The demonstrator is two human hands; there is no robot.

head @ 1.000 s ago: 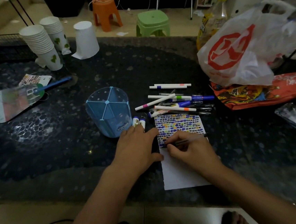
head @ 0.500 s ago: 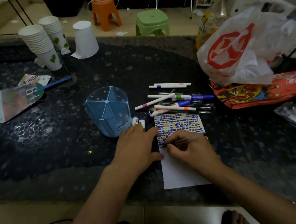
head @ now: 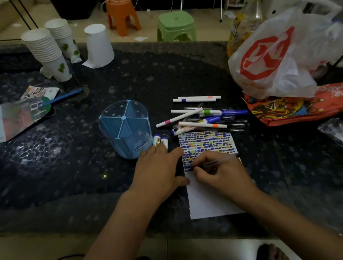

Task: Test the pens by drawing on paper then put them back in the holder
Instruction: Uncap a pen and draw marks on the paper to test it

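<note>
On the dark bench [head: 68,160] your right hand [head: 218,173] pinches a pen [head: 215,163] on the paper [head: 211,201]; your left hand [head: 160,170] lies flat at nine o'clock. Drag sideways and the sheet may skid. The holder [head: 124,130] stands at ten o'clock.

The right hand [head: 223,173] hides the pen [head: 217,162] tip.

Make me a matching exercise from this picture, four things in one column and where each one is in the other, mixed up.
Things:
1. pen holder
2. plastic bag
3. paper cups
4. dark pen

Places:
A. far left of the table
B. in the right hand, tip on the paper
C. right side, on a red packet
D. just beyond the left hand

Pairs: 1-D, 2-C, 3-A, 4-B
</note>
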